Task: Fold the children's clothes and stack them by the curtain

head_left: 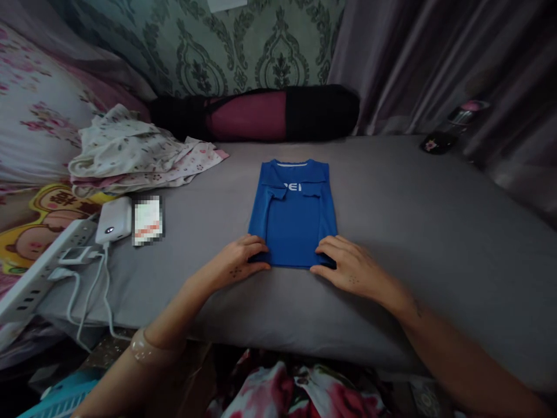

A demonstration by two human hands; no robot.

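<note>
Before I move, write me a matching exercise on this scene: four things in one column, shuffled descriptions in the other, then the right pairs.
Things
1. Shirt
2. Power strip
3. Long bag
4. Pile of cloth

Descriptions
A. black and dark red, lying at the back by the wall
B. crumpled, pale, with a small print
C. blue, touched by the left hand and the right hand
D. white, reaching the left edge of the picture

Right pairs: 1-C, 2-D, 3-A, 4-B

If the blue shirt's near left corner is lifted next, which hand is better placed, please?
Probably the left hand: it touches the blue shirt there; the right hand is at the right corner.
</note>
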